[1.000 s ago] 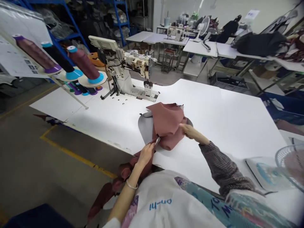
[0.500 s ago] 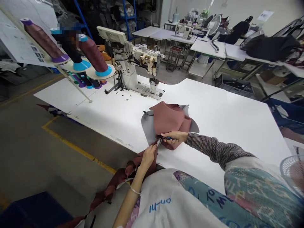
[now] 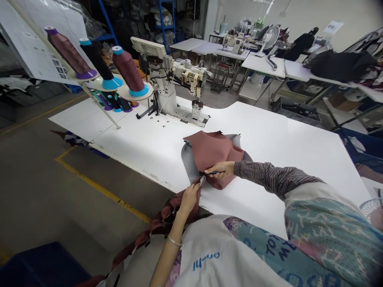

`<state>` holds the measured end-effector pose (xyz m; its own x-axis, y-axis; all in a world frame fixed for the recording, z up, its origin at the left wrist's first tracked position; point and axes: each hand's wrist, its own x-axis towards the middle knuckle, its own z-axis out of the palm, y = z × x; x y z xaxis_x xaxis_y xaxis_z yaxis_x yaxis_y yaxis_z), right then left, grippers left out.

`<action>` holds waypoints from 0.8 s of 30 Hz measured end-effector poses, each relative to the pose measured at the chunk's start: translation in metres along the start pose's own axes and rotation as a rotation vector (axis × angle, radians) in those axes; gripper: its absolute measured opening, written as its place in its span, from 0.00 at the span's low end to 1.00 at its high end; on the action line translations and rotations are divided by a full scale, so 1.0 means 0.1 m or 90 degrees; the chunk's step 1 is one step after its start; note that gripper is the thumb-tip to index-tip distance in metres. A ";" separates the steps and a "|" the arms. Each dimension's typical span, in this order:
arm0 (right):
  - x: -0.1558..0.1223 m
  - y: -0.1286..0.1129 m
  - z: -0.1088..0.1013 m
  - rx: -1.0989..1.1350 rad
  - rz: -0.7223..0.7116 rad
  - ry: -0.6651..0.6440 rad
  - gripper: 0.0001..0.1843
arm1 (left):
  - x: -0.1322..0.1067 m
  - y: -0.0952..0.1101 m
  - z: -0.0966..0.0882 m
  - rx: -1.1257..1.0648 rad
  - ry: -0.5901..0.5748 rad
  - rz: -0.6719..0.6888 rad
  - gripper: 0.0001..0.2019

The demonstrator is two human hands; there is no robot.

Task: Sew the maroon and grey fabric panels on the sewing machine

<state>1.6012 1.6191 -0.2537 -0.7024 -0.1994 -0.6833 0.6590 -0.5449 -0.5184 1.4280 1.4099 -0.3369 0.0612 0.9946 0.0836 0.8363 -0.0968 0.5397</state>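
Fabric [image 3: 211,149], sewing machine [image 3: 168,97] beyond, thread cones [image 3: 128,69]

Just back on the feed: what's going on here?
A person's left hand pinches a folded edge of reddish-brown, grey-backed sheet material near the front of the flat white tabletop. The right hand has a slim blue-handled tool in its grip, close to that edge; its tip is unclear. A cream metal sewing machine stands beyond.
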 end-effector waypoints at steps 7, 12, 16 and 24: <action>0.01 -0.01 0.26 -0.245 -0.040 0.236 0.31 | -0.13 0.01 -0.05 0.023 0.038 0.001 0.19; 0.51 -0.05 0.81 -0.329 -0.071 0.213 0.21 | -0.44 0.16 -0.14 0.083 0.136 0.004 0.19; 0.68 -0.42 1.32 -0.441 -0.248 0.268 0.19 | -0.83 0.10 -0.27 0.087 0.343 -0.080 0.16; -0.82 -1.46 1.51 -0.771 -0.653 0.464 0.12 | -0.49 -0.35 -0.89 0.131 0.322 -0.142 0.21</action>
<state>1.5215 1.5917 -0.0445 -0.8973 0.3680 0.2437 0.1141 0.7267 -0.6774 1.3478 1.3614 -0.2852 -0.3542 0.8437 0.4034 0.8907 0.1731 0.4203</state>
